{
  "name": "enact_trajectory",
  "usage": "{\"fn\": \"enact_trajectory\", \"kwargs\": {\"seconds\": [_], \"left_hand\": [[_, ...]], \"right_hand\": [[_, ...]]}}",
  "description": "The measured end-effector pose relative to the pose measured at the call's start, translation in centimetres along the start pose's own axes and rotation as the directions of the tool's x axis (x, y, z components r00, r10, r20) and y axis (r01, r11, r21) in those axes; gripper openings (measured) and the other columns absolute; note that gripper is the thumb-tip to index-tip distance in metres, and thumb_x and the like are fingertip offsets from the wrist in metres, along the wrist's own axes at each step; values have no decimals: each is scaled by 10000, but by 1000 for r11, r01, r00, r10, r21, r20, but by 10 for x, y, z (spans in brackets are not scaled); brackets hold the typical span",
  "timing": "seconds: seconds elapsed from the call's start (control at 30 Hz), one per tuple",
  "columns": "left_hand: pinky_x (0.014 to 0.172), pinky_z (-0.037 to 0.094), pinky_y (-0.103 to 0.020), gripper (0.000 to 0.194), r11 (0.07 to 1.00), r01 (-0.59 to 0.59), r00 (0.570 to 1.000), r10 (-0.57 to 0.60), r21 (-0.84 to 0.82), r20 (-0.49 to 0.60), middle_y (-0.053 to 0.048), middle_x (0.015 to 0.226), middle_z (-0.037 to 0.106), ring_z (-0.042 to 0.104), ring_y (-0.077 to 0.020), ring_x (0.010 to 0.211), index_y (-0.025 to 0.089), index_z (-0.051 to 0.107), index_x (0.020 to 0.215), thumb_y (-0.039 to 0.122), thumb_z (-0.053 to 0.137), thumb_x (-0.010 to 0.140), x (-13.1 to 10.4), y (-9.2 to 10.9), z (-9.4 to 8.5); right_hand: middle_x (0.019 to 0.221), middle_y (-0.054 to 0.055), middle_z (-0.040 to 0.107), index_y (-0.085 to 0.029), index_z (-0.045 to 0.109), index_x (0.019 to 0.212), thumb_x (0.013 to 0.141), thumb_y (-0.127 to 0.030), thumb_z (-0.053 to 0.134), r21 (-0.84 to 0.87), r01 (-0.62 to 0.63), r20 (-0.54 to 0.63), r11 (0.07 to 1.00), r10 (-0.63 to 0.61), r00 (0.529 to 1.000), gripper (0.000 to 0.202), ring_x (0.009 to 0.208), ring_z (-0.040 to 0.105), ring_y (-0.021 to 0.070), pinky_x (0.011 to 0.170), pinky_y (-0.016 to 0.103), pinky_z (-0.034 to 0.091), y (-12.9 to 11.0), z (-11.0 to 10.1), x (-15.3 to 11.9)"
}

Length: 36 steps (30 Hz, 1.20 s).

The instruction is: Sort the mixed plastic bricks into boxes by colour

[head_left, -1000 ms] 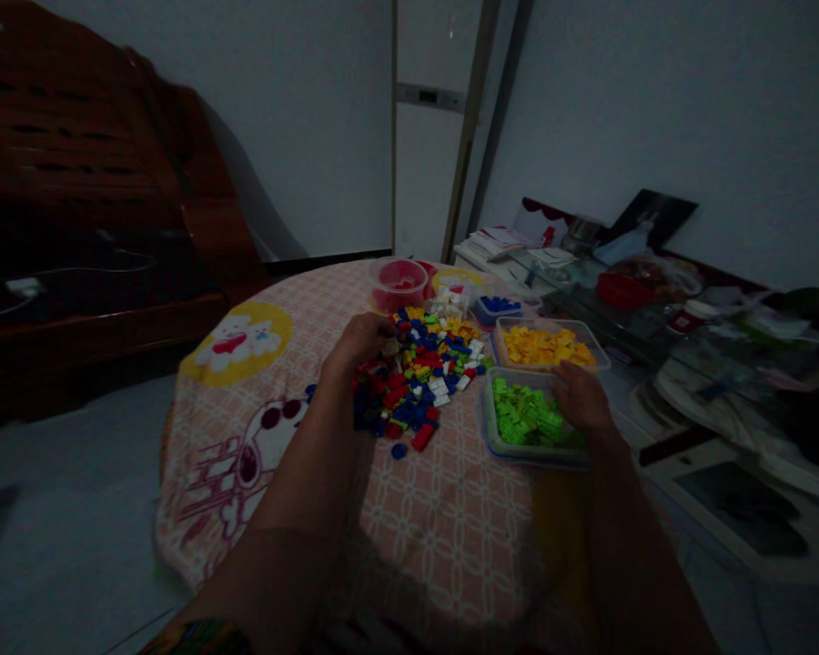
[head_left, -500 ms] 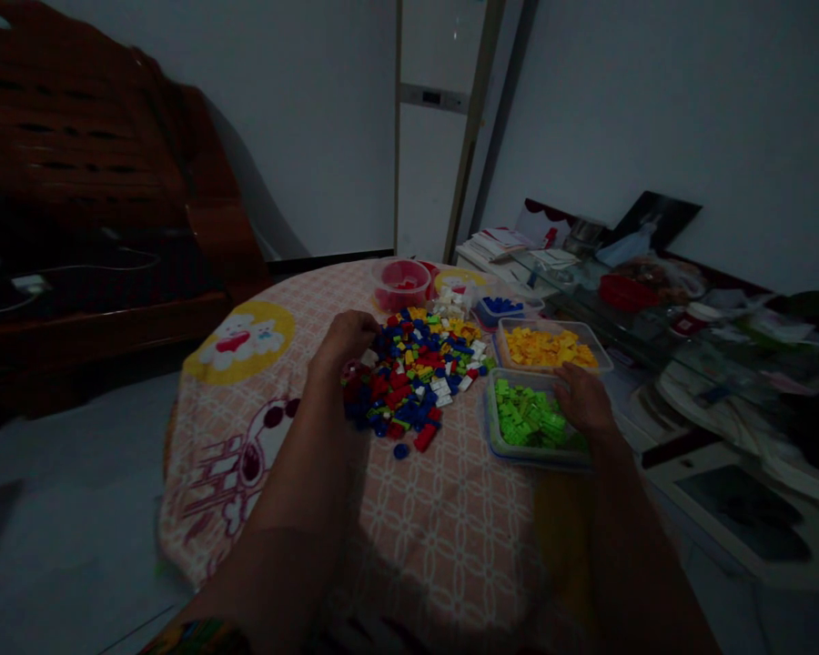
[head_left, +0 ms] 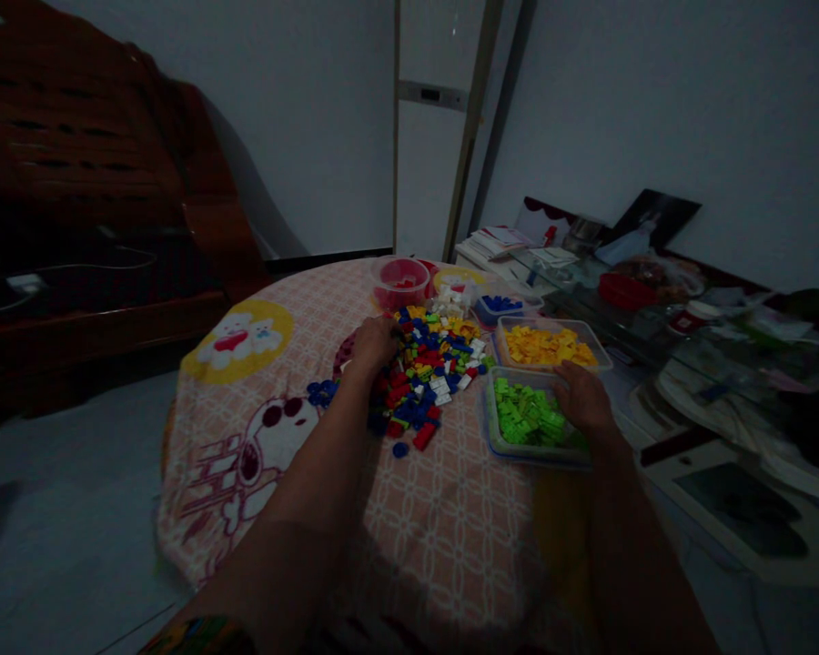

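Note:
My left hand [head_left: 377,344] reaches into the left side of a mixed pile of toy building bricks [head_left: 437,364] in red, blue, yellow, green and white. Its fingers curl down among the bricks, and whatever lies between them is hidden. At the right, my right hand [head_left: 583,396] is closed over the rim of a clear plastic box [head_left: 519,450] of green bricks [head_left: 529,414], thumb towards the inside. Directly behind it stands a box of yellow bricks [head_left: 550,346]. Some blue bricks [head_left: 322,393] lie left of my left forearm.
Farther back are a round tub [head_left: 401,282] with red bricks, a heap of white bricks [head_left: 452,298] and a box of blue bricks [head_left: 501,305]. A patterned cloth [head_left: 443,528] covers the round table. A cluttered glass shelf [head_left: 587,291] stands right, a wooden bench [head_left: 102,182] left.
My left hand has moved right and slightly towards me, farther over the pile. Blue bricks now show left of the forearm. My right hand stays at the green box.

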<state>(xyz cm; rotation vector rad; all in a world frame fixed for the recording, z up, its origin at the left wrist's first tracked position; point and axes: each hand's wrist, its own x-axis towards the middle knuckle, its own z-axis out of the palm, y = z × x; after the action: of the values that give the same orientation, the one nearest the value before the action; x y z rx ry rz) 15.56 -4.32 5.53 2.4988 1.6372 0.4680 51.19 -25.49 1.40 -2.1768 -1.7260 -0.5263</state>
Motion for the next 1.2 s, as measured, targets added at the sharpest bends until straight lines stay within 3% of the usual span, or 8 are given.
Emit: {"fn": "enact_trajectory", "kwargs": {"seconds": [0.13, 0.37, 0.67, 1.2], "left_hand": [[949, 509, -361, 463, 1000, 6, 999, -6, 3, -33, -95, 1129, 735, 635, -274, 1096, 235, 735, 1190, 131, 527, 790, -2, 5, 1], [989, 483, -303, 420, 997, -45, 996, 40, -64, -77, -56, 1111, 755, 659, -224, 1064, 222, 764, 1116, 124, 492, 811, 4, 0, 3], [923, 503, -287, 540, 993, -104, 992, 107, -55, 64, -41, 1117, 756, 676, -231, 1024, 265, 739, 1182, 70, 547, 717, 8, -12, 5], [826, 474, -266, 210, 992, -82, 995, 86, -97, 40, -37, 957, 762, 665, -196, 908, 219, 764, 976, 240, 657, 796, 9, -7, 10]], "right_hand": [[1289, 191, 650, -126, 694, 1148, 881, -257, 457, 0, 5, 6, 1000, -5, 1000, 380, 1191, 599, 332, 1048, 505, 456, 0, -1, 1], [1291, 179, 654, -140, 687, 1168, 889, -265, 447, -5, 17, 16, 1000, -17, 1000, 389, 1194, 598, 325, 1039, 506, 466, 0, -3, 1], [1310, 202, 635, -110, 682, 1174, 898, -254, 441, -13, -3, 34, 1000, 4, 999, 394, 1213, 587, 331, 1055, 503, 451, -3, -3, 1], [1325, 199, 628, -116, 679, 1182, 900, -258, 432, -21, 0, 62, 1000, 1, 998, 401, 1221, 582, 332, 1054, 510, 450, -1, -4, 2]]}}
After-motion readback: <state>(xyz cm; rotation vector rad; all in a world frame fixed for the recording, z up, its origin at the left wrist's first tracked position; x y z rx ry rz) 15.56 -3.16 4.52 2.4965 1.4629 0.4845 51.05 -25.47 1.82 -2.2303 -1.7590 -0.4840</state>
